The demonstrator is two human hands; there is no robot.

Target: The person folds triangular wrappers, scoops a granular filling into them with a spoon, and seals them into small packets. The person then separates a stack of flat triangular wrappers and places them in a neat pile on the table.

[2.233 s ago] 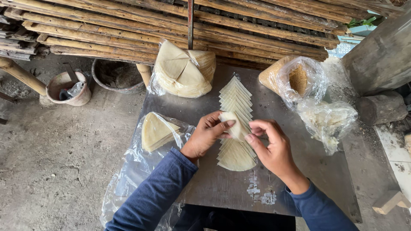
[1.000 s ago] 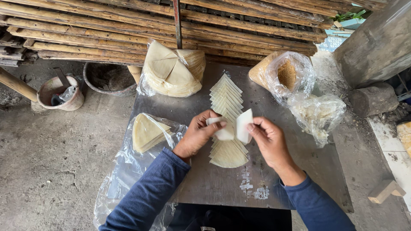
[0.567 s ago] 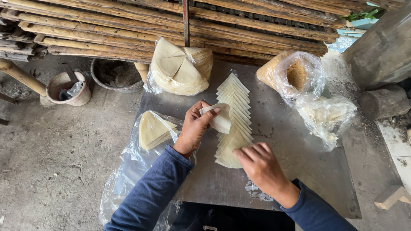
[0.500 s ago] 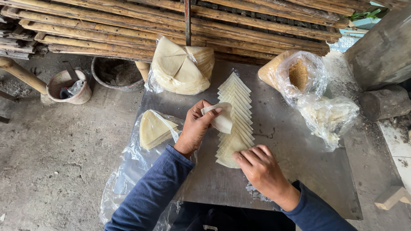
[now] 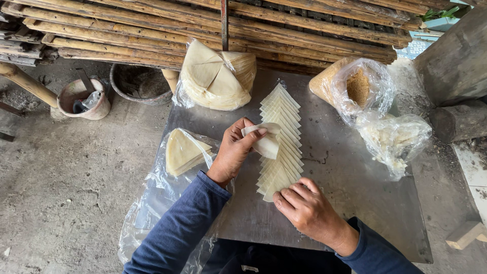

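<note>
The left hand [image 5: 234, 152] pinches one folded pale triangular pastry wrapper [image 5: 265, 143] above the long overlapped row of pale wrappers [image 5: 280, 137] on the grey metal table [image 5: 350, 203]. The right hand [image 5: 304, 208] rests loosely curled, fingertips on the row's near end (gripping nothing). A bagged stack of wrappers [image 5: 182, 151] lies just left, apparently not yet used.

A single head-worn view looks steeply down from close above onto the metal table [image 5: 350, 193].

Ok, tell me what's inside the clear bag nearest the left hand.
The clear bag holds a small stack of pale wedge-shaped sheets, lying beside the left hand. How many sheets lie below the top one cannot be seen.
</note>
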